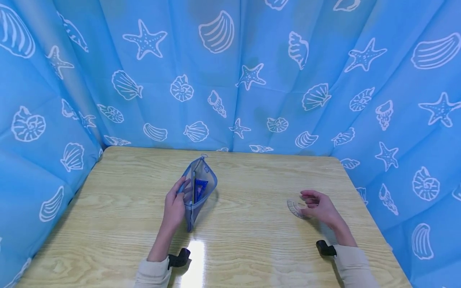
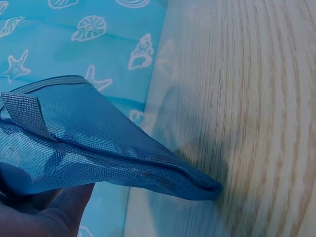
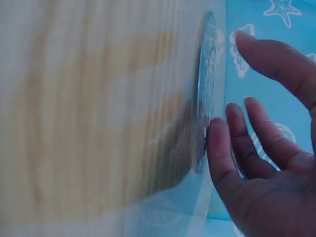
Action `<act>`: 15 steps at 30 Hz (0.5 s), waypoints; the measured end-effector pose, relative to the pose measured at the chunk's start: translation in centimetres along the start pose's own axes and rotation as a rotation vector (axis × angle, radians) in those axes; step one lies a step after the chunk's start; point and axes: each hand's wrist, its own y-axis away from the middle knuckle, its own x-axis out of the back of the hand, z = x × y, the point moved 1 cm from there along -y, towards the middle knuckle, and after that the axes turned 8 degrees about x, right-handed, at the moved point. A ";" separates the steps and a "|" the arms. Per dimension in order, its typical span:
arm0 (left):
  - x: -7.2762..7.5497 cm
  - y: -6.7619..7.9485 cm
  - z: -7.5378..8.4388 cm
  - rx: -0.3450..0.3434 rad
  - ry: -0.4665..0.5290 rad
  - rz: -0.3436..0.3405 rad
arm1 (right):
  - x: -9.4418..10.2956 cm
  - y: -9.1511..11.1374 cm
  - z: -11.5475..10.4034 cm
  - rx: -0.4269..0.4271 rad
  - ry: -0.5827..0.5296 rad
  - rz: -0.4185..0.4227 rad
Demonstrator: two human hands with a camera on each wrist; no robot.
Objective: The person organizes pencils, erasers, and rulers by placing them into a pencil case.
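Note:
A blue mesh zip pouch [image 1: 191, 218] stands tilted over the table, its mouth spread apart. My left hand [image 1: 174, 202] grips the pouch by its left side; in the left wrist view the mesh [image 2: 118, 153] covers most of the fingers. Inside the pouch lies a blue set square [image 1: 198, 184], beside a thin yellowish strip. To the right, a clear protractor [image 1: 294, 209] lies flat on the wood. Over its right end is my right hand [image 1: 322, 208], fingers loosely bent and spread, one fingertip [image 3: 217, 133] right at the protractor's edge.
The light wooden table [image 1: 252, 244] carries a bright glare patch near its front. A blue curtain [image 1: 230, 108] with white shells and starfish rises behind the table and along both sides. Each wrist wears a black camera mount [image 1: 179, 258].

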 end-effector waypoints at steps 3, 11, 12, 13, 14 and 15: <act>0.0 0.0 0.1 0.002 -0.006 0.005 | 0.1 0.0 0.1 -0.017 0.081 -0.016; 0.0 0.0 0.3 0.007 -0.001 0.006 | -0.1 0.0 -0.1 -0.042 0.235 -0.025; 0.0 0.0 0.3 0.004 0.000 0.007 | -0.1 0.0 -0.1 -0.056 0.245 -0.028; 0.0 0.0 0.3 0.002 0.001 0.009 | -0.1 -0.1 -0.2 -0.072 0.256 -0.030; 0.0 0.0 0.3 0.001 0.001 0.010 | -0.1 -0.1 -0.3 -0.087 0.263 -0.029; 0.0 0.0 0.3 0.002 -0.003 0.013 | -0.1 -0.1 -0.3 -0.098 0.268 -0.030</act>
